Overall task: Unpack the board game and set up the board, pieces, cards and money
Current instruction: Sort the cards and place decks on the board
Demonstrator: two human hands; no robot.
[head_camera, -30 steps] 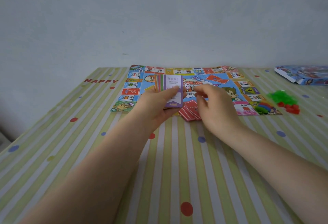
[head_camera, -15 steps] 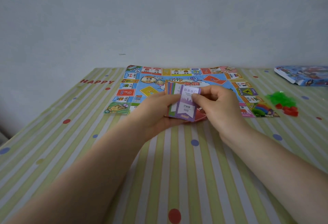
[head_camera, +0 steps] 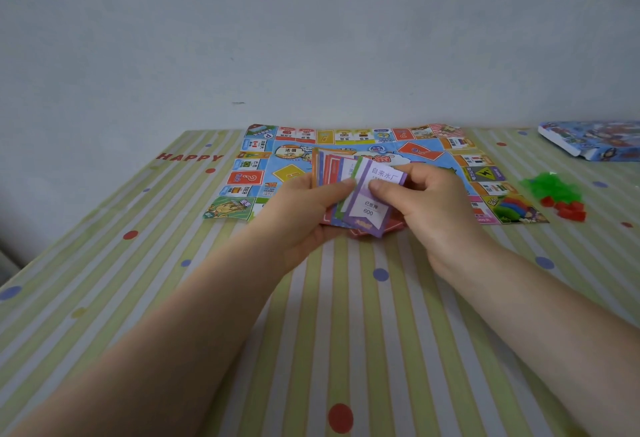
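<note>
1. Versus half a second back, we see little change: both hands hold the card fan in the same spot over the near edge of the board; the purple card sits slightly more tilted and further out from the fan.
2. Versus a second back, the right hand has come onto the fan; then it was apart from it, over the red cards.
3. Board [head_camera: 450,162]: flat printed sheet, creased, colourful squares round a blue centre, lying at the far side of the tabletop [head_camera: 346,332], which has a glossy striped cloth with dots.
4. Card fan [head_camera: 332,173]: thin rectangular cards, edges orange, blue, green.
5. Purple card [head_camera: 372,209]: white face, purple border, "600" printed low on it, front of the fan.
6. Left hand [head_camera: 304,208]: fingers curled under the fan, thumb pressed across its face.
7. Right hand [head_camera: 429,201]: thumb and curled fingers pinch the purple card at its upper part.
8. Red cards [head_camera: 391,227] lie flat under the hands, mostly hidden.
9. Green pieces [head_camera: 550,187] and red pieces [head_camera: 568,209]: small translucent plastic bits, heaped right of the board.
10. Game box [head_camera: 588,142]: flat blue printed carton, far right.
</note>
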